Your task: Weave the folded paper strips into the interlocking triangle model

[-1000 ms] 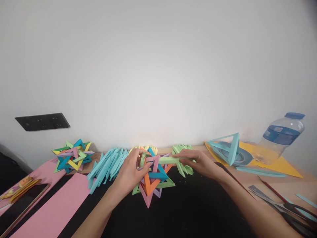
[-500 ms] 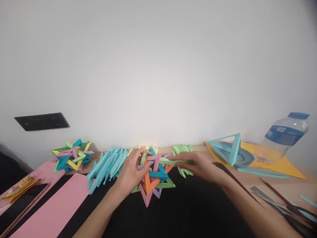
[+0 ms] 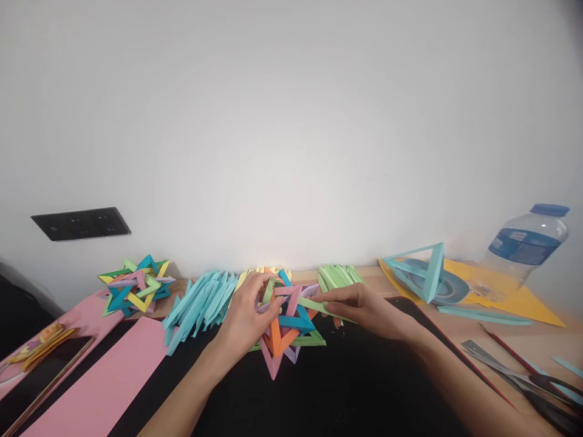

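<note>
A paper star [image 3: 296, 323] of interlocked folded strips in orange, blue, pink, lilac and green stands over the black mat. My left hand [image 3: 250, 306] grips its upper left side, fingers behind and thumb in front. Between the fingertips of my right hand [image 3: 359, 306] is a light green folded paper strip [image 3: 314, 304], whose left end reaches into the star. Whether that end is tucked into another strip, I cannot tell. Behind my right hand lies a pile of green folded strips [image 3: 337, 276]. Blue folded strips [image 3: 200, 306] are heaped left of my left hand.
A finished-looking paper star [image 3: 136, 285] sits at the far left, near pink paper [image 3: 100, 376] and a phone [image 3: 45, 376]. On the right are a blue paper frame [image 3: 435, 273] on a dish, a plastic bottle [image 3: 523, 246], a red pencil [image 3: 510, 349] and scissors [image 3: 514, 373].
My right hand has shifted slightly downward, and the green strip now slants down to the right instead of lying nearly level. My left hand keeps its hold, with the star turned a little.
</note>
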The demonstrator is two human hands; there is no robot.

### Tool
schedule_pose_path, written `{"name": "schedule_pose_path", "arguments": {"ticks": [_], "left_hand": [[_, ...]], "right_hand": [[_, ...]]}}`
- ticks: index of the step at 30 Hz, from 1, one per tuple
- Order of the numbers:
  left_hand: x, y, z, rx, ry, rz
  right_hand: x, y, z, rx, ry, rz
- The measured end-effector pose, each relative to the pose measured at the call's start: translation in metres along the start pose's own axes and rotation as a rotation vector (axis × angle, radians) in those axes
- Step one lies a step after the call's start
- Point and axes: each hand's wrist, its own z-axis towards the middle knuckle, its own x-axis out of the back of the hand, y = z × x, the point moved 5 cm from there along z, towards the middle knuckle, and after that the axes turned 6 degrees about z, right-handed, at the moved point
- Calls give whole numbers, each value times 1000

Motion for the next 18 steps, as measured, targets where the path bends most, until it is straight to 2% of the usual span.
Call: {"name": "schedule_pose_path", "arguments": {"ticks": [6,11,18], "left_hand": [[0,0,1,-4,1,0],[0,1,1,-2,5,-11],[-3,0,1,-35,28,-22]], "right_hand": [[4,0,5,228,134,-133],[4,-2,2,342,138,-162],[4,4,6,225,236,-156]]}}
